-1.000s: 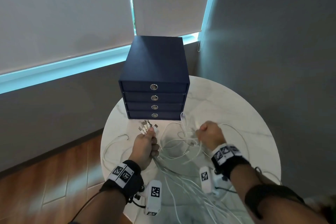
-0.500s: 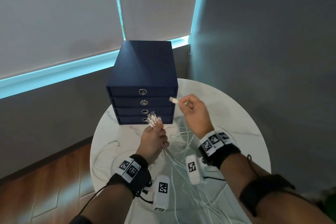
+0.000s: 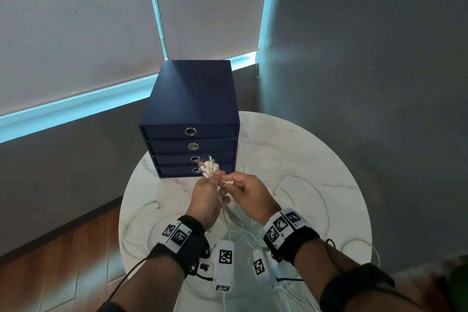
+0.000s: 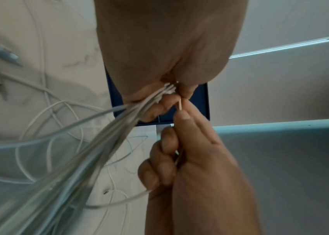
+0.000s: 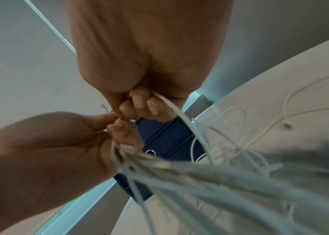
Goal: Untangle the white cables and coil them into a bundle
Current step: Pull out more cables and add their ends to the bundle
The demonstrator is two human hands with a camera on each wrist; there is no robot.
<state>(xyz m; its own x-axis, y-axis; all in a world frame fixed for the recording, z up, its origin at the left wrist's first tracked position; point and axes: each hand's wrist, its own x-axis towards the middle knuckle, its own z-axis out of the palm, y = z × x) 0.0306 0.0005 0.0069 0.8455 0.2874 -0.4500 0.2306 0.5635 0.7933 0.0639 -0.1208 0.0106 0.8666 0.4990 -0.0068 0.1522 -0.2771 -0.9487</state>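
Note:
My left hand (image 3: 206, 197) grips a sheaf of white cables (image 4: 107, 132) just below their plugs (image 3: 208, 168), which stick up in a cluster above the fist. My right hand (image 3: 244, 194) is right beside it, pinching the end of one more white cable (image 5: 176, 109) and holding it against the left fingers. Both hands are raised above the round white marble table (image 3: 316, 159), in front of the drawer unit. The cables hang down from the fists to loose loops (image 3: 306, 190) on the tabletop.
A dark blue four-drawer box (image 3: 192, 119) stands at the table's back left, close behind the hands. Slack cable loops lie on the table's left (image 3: 136, 215) and right (image 3: 364, 248) sides. Grey walls and a window with blinds surround the table; wooden floor (image 3: 63, 261) lies to the left.
My right hand lifted one cable end from the tangle, raised it, then brought it left to the plugs in my left hand. The left hand rose slightly, still holding its cables.

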